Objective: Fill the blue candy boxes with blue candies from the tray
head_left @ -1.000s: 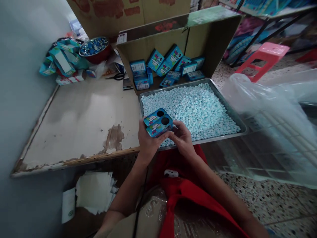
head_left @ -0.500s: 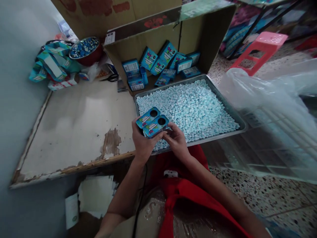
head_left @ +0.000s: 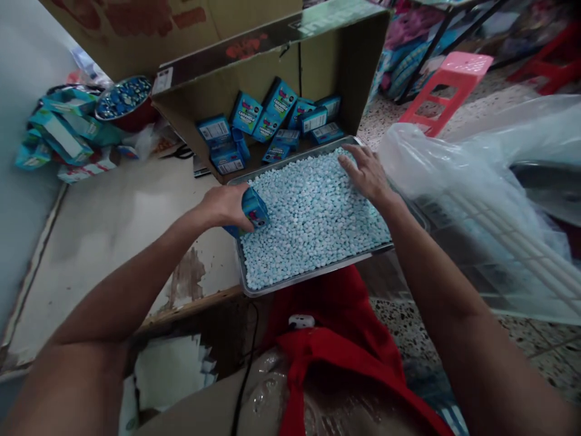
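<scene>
My left hand (head_left: 229,204) is closed around blue candy boxes (head_left: 255,207) at the left side of the metal tray (head_left: 318,270). The boxes are tipped on their side; part of them is hidden behind my fingers. Pale blue and white candies (head_left: 304,218) fill the tray in a loose layer. Over the tray's far right part is my right hand (head_left: 368,175), fingers apart and reaching down to the candies, with nothing held in it.
Beyond the tray, an open cardboard carton (head_left: 345,79) lies on its side with several blue boxes (head_left: 267,118) inside. A bowl of wrapped sweets (head_left: 124,100) and flattened blue packaging (head_left: 63,130) sit at the left back. Clear plastic sheeting (head_left: 454,151) and a pink stool (head_left: 447,85) are at right.
My hands have parted. The left moved left with the boxes and tipped them sideways; the right let go and moved to the far right of the candies. The view shifted.
</scene>
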The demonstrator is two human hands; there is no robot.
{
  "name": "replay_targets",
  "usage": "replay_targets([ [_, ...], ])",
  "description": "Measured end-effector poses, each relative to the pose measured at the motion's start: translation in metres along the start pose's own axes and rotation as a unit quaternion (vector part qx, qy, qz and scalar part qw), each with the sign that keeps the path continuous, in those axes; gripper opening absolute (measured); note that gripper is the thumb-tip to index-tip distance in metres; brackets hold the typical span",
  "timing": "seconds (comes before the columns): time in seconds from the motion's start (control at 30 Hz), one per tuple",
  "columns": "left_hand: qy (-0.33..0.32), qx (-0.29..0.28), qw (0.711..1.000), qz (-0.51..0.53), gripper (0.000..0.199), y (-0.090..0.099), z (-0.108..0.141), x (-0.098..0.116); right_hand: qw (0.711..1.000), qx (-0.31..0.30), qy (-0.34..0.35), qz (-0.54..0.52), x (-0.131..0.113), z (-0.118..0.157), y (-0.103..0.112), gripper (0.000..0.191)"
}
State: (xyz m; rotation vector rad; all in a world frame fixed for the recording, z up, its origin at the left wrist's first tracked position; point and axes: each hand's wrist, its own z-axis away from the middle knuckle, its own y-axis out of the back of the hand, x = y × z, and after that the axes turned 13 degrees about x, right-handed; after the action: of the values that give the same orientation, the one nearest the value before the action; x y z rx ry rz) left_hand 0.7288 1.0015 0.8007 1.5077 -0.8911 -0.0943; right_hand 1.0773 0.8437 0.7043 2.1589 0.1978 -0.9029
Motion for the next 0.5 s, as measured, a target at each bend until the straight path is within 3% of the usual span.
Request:
replay_targets([
  [0.1, -0.001, -0.107, 0.991, -0.081, 0.081, -0.013, 0.008, 0.013, 0.997, -0.068, -0.034, 0.026, 0.021, -0.014, -0.023, 0.073],
  [0.23, 0.019, -0.073, 0.996, -0.041, 0.077, -0.037, 0.009, 0.026, 0.999, -0.031, -0.034, 0.005, 0.012, -0.008, -0.049, 0.071],
  [0.4, 0.002, -0.050, 0.999, 0.012, 0.082, -0.070, -0.030, 0.042, 0.993, -0.016, -0.050, -0.102, -0.019, -0.009, -0.069, 0.047],
  [0.5, -0.010, -0.047, 0.999, 0.017, 0.086, -0.078, -0.046, 0.049, 0.979, -0.022, -0.063, -0.193, -0.034, -0.013, -0.078, 0.036],
])
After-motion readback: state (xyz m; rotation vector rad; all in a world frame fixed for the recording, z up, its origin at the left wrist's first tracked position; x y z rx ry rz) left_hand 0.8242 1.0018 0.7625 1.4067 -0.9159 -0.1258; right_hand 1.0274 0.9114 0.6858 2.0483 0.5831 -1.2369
